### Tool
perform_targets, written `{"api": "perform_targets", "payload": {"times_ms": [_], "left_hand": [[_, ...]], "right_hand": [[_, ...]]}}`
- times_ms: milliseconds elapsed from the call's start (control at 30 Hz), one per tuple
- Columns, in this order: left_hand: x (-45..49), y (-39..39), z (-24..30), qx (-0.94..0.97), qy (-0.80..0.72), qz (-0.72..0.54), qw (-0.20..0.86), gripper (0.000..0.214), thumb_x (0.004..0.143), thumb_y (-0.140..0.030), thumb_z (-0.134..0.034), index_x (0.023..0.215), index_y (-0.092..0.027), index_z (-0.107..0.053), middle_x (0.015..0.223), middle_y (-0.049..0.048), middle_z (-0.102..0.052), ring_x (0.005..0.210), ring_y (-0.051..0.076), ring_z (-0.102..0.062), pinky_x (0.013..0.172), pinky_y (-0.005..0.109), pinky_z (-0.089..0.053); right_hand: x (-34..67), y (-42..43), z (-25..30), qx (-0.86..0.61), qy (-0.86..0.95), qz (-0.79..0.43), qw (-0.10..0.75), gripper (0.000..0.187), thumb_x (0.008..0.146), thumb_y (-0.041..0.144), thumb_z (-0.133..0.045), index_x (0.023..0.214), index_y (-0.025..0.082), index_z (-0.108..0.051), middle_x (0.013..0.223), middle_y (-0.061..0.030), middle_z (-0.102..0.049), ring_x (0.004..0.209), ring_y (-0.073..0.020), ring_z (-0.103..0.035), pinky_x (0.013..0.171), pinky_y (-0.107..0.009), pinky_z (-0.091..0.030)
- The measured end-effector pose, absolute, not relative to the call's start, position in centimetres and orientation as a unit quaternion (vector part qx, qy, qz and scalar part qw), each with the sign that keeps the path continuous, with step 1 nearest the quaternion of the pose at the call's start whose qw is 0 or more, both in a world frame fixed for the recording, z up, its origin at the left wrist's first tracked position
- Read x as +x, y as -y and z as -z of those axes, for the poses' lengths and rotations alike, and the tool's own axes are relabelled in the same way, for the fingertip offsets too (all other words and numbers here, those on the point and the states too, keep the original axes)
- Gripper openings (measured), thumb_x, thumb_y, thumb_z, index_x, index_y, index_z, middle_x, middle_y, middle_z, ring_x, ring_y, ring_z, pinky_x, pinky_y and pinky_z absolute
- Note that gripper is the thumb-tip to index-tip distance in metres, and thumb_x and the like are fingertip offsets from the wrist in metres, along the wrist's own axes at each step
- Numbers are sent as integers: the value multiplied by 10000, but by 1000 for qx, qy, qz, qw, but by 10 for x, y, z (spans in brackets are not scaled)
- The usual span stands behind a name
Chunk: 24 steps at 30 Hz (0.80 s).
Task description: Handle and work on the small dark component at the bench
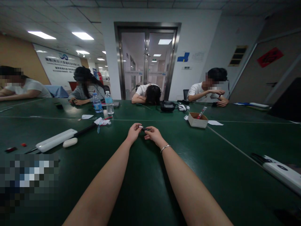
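Slender object, dark, with a silvery end toward ten o'clock.
Left hand and right hand pinch opposite ends.

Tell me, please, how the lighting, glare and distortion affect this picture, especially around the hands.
Head view: the green table looks dim while the ceiling lights glare white; head view: wide-angle distortion makes the right-hand door lean; head view: the small dark object held by the left hand and right hand is too small to identify.
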State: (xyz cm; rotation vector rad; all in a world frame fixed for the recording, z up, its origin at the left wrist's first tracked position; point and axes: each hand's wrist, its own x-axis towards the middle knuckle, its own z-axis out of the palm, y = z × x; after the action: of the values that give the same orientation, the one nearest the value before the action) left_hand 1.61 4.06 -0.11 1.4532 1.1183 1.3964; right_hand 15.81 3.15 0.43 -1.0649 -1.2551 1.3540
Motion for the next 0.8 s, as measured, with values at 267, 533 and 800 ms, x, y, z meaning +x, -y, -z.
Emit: {"api": "perform_targets", "payload": {"times_ms": [267, 533, 800], "left_hand": [[12, -39, -2, 598, -459, -514, 410, 252, 755, -300, -609, 940, -132, -574, 899, 95, -659, 847, 183, -629, 787, 330, -486], [10, -45, 8, 636, -471, -482, 377, 179, 761, -293, -595, 860, -145, -585, 772, 64, -675, 733, 173, -648, 648, 270, -478], [8, -47, 12, 663, -496, -437, 352, 273, 774, -426, -552, 817, -160, -593, 679, 41, -670, 610, 143, -618, 618, 261, -461]], "right_hand": [[160, -30, -5, -421, 500, -565, 503, 184, 824, 34, -515, 987, 118, -523, 629, 21, -535, 464, -103, -608, 460, -219, -553], [161, -31, -3, -440, 522, -534, 498, 213, 826, 7, -480, 1004, 113, -528, 652, 26, -527, 437, -80, -588, 431, -194, -541], [165, -33, -2, -452, 561, -511, 470, 240, 828, 21, -475, 1039, 110, -547, 725, -9, -553, 442, -80, -590, 432, -197, -543]]}}
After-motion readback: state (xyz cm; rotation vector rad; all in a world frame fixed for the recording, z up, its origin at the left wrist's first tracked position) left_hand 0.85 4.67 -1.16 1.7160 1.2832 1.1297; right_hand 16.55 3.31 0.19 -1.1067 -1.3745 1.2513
